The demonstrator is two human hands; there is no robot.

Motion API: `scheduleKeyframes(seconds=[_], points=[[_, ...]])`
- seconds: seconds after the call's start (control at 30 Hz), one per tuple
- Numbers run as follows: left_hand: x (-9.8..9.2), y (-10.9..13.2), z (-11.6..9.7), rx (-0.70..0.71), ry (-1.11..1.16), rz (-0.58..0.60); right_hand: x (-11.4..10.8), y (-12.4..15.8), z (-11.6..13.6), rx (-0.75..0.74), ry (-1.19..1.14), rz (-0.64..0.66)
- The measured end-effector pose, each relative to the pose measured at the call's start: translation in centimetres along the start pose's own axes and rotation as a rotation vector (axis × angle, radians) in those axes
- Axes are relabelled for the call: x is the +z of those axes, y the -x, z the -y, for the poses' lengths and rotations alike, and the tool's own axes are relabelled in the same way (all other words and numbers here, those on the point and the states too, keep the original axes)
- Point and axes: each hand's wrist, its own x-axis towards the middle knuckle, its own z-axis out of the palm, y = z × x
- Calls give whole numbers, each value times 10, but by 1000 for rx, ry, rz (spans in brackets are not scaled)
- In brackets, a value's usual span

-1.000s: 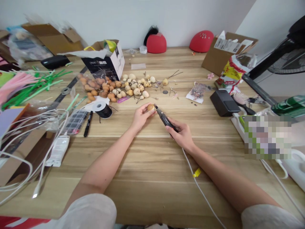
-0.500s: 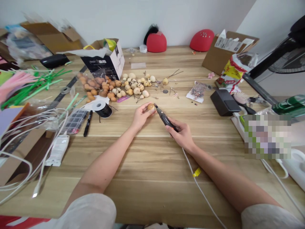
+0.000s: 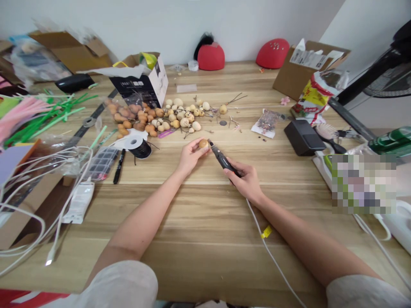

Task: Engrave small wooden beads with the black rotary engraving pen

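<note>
The left hand (image 3: 192, 155) pinches one speckled gourd (image 3: 203, 143), round and tan with dark flecks, fingers closed on it. It sits just beside the tip of one rotary tool (image 3: 222, 161), black, clamped in the right hand (image 3: 244, 180).

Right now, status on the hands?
Left hand cradles dried pod; right hand grips rotary tool, tip close to pod. Nothing in the way.

Left hand (image 3: 191, 156) and right hand (image 3: 244, 179) curl, apparently close.
</note>
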Motion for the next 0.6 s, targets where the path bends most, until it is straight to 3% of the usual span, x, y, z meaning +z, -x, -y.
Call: scheduleKeyframes(seconds=[0.27, 0.6], points=[[0, 0, 0, -10, 0, -4, 0, 0, 2, 66, -81, -3], [1, 0, 0, -2, -3, 1, 0, 0, 0, 27, -37, 10]])
